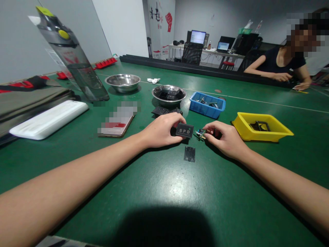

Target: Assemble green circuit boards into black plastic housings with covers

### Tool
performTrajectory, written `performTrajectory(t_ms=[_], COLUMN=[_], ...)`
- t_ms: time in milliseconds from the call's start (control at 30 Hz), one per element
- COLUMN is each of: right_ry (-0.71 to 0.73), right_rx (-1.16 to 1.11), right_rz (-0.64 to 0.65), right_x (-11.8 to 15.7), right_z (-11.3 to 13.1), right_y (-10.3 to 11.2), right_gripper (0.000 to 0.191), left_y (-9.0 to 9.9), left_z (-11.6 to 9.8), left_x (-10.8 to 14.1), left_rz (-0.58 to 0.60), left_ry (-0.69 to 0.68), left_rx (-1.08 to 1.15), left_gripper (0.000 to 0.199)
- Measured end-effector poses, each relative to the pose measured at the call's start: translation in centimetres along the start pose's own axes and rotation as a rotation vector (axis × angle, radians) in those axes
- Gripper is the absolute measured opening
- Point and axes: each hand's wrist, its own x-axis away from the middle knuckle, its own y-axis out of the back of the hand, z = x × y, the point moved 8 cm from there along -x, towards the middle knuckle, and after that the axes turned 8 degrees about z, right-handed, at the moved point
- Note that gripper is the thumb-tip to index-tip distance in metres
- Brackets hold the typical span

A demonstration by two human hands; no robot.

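My left hand [164, 130] grips a black plastic case [184, 130] marked "SPD" between thumb and fingers, its lettered face toward me. Just to the right, my right hand [226, 137] pinches a small circuit board [200, 133] with metal parts sticking out. The board and the case are close together but apart. On the table below them lies a flat black plastic cover [189, 154]. Behind my left hand, more black plastic pieces [160, 111] lie on the table, partly hidden by that hand.
Behind the hands stand a steel bowl [155, 95] of black cases, another steel bowl [123, 87] and a blue bin [205, 110] of small parts. A yellow bin [259, 134] is right. A phone [118, 120], white block [48, 120] and water bottle [84, 73] lie left. A person [280, 65] sits across.
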Motion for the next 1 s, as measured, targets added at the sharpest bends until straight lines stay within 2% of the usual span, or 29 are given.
performTrajectory(t_ms=[1000], right_ry=[0.024], right_rx=[-0.004], right_rz=[-0.022], right_x=[0.05], right_z=[0.06], right_y=[0.11], right_gripper=[0.010], left_y=[0.04], left_z=[-0.15], left_x=[-0.03], left_rz=[-0.016], left_ry=[-0.025], left_rx=[-0.001], left_gripper=[0.027])
